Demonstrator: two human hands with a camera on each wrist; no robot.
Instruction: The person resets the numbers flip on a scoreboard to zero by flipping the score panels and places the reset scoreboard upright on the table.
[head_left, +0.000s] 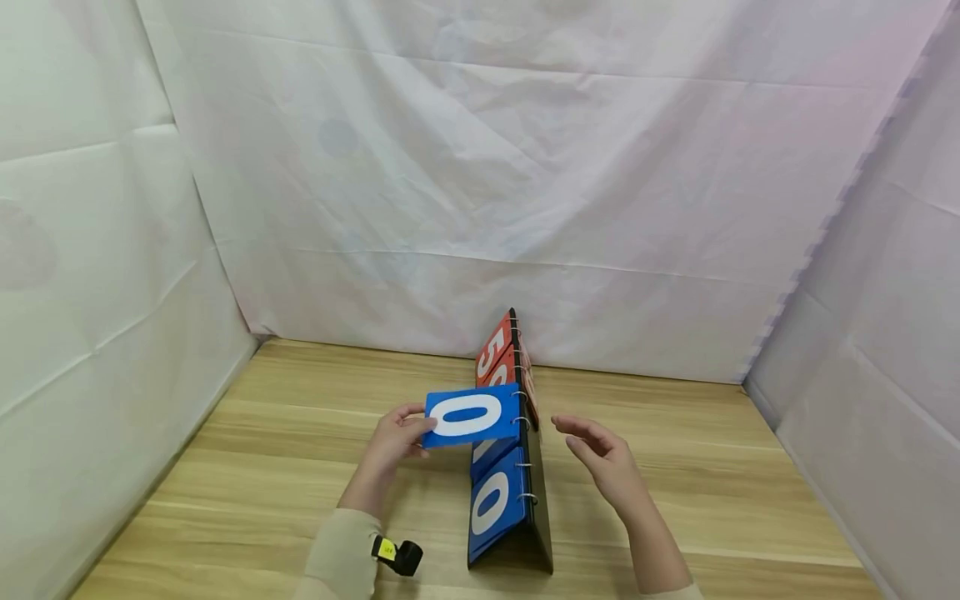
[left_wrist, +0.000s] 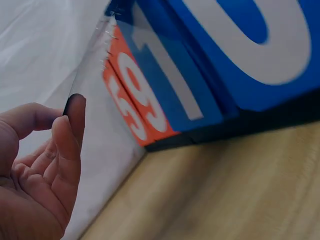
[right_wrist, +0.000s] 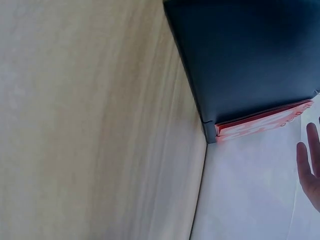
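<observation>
Nearest the camera, a black wrist device (head_left: 401,557) sits on the cream sleeve of the left arm. Just beyond it a scoreboard (head_left: 517,517), a tent-shaped flip stand, rests on the wooden surface (head_left: 262,467) with its long axis running away from the person, blue zero cards at the near end and red cards (head_left: 495,354) at the far end. The left hand (head_left: 393,442) pinches the free left edge of a blue card (head_left: 472,415) marked 0, lifted to about level on its rings, so the card stretches rightward from that hand to the stand's ridge. The right hand (head_left: 600,454) hovers spread and empty just right of the ridge, touching nothing; it is near the rings, but the left one has the card. White cloth (head_left: 480,167) closes in the back and sides.
</observation>
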